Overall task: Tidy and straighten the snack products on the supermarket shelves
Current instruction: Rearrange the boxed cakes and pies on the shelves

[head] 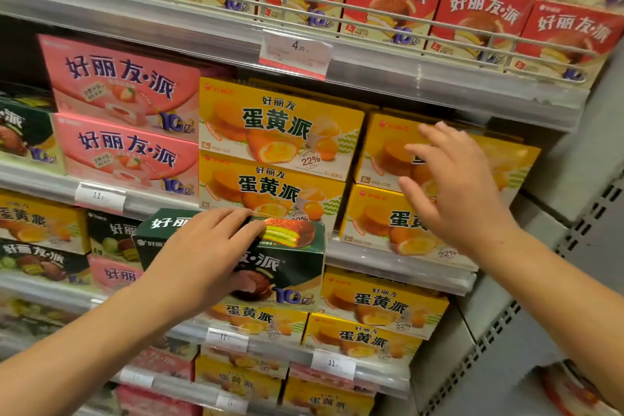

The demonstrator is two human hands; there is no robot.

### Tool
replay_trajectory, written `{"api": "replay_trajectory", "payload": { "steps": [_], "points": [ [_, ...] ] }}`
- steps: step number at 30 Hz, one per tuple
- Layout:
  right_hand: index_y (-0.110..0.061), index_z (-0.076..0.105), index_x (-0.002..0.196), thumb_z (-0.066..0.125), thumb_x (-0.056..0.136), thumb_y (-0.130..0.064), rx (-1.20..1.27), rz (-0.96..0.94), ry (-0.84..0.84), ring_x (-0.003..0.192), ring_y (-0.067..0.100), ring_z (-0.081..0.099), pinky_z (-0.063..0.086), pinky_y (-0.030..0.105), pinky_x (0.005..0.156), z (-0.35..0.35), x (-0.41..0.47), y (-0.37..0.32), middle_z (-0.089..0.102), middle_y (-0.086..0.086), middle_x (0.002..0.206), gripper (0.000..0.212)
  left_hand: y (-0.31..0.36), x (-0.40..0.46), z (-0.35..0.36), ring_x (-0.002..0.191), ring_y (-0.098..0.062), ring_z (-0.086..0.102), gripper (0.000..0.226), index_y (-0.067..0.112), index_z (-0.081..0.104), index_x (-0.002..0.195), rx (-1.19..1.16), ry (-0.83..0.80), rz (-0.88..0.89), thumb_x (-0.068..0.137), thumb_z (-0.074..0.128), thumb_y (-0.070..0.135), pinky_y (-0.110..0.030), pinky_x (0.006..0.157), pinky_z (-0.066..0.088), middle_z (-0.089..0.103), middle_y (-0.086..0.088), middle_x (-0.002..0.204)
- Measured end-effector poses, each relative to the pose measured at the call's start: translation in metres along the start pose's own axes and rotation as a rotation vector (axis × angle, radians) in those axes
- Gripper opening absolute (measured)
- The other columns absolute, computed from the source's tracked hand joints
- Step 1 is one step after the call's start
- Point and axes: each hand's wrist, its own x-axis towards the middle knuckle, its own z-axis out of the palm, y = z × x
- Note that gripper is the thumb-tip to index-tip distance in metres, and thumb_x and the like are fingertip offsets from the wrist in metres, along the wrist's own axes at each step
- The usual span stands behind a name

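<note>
A white paper price tag [295, 51] with a red lower band hung on the clear plastic rail at 12 o'clock, printed 4.20. Smaller white price labels [100, 196] sat in the rails at 9 o'clock and another white label [333, 363] toward 6 o'clock. A thin grey wire guard [337, 7] ran along the top tier. At 4 o'clock stood a grey metal upright with slotted holes [499, 321].
</note>
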Motion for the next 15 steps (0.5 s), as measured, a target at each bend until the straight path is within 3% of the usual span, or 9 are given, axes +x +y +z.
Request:
{"api": "replay_trajectory", "payload": {
  "steps": [2, 4, 6, 8, 11, 15],
  "points": [
    [-0.021, 0.052, 0.133, 0.054, 0.09, -0.051, 0.284, -0.06, -0.073, 0.138, 0.014, 0.033, 0.031, 0.038, 0.113, 0.018, -0.021, -0.046, 0.045, -0.002, 0.145, 0.053, 0.0, -0.004, -0.004, 0.104, -0.032, 0.063, 0.09, 0.009, 0.062, 0.122, 0.006, 0.021, -0.007, 0.044, 0.093, 0.043, -0.043, 0.084, 0.054, 0.065, -0.011, 0.119],
    [-0.037, 0.036, 0.14, 0.051, 0.081, -0.072, 0.534, 0.018, -0.297, 0.139, -0.003, 0.023, 0.028, 0.027, 0.11, 0.036, -0.031, -0.089, 0.031, -0.019, 0.15, 0.071, -0.002, -0.012, -0.011, 0.104, -0.031, 0.062, 0.091, 0.012, 0.059, 0.125, 0.018, 0.029, -0.026, 0.048, 0.09, 0.049, -0.042, 0.083, 0.053, 0.063, -0.008, 0.121],
    [-0.045, 0.026, 0.142, 0.054, 0.071, -0.08, 0.703, 0.059, -0.391, 0.136, -0.014, 0.014, 0.025, 0.022, 0.11, 0.054, -0.033, -0.119, 0.022, -0.03, 0.147, 0.084, -0.008, -0.026, -0.019, 0.105, -0.031, 0.062, 0.091, 0.014, 0.056, 0.127, 0.026, 0.033, -0.066, 0.051, 0.087, 0.052, -0.043, 0.084, 0.053, 0.062, -0.007, 0.122],
    [-0.046, 0.03, 0.139, 0.06, 0.069, -0.076, 0.793, 0.056, -0.396, 0.132, -0.018, 0.017, 0.031, 0.023, 0.11, 0.066, -0.029, -0.142, 0.023, -0.032, 0.141, 0.082, -0.019, -0.043, -0.027, 0.105, -0.031, 0.062, 0.09, 0.014, 0.056, 0.128, 0.036, 0.019, -0.109, 0.052, 0.086, 0.051, -0.044, 0.086, 0.053, 0.063, -0.008, 0.121],
    [-0.056, 0.043, 0.124, 0.063, 0.068, -0.065, 0.907, 0.084, -0.409, 0.125, -0.01, 0.035, 0.043, 0.034, 0.106, 0.077, -0.016, -0.177, 0.036, -0.032, 0.131, 0.061, -0.044, -0.071, -0.036, 0.102, -0.032, 0.063, 0.087, 0.011, 0.059, 0.125, 0.057, 0.016, -0.141, 0.051, 0.086, 0.048, -0.044, 0.086, 0.053, 0.065, -0.009, 0.116],
    [-0.057, 0.056, 0.116, 0.08, 0.07, -0.036, 1.123, 0.114, -0.402, 0.112, -0.001, 0.055, 0.054, 0.035, 0.092, 0.091, 0.006, -0.235, 0.052, -0.032, 0.114, 0.057, -0.087, -0.117, -0.045, 0.112, -0.031, 0.062, 0.092, 0.013, 0.06, 0.126, 0.122, 0.11, -0.215, 0.05, 0.085, 0.058, -0.044, 0.099, 0.044, 0.065, -0.009, 0.122]
  ]
}}
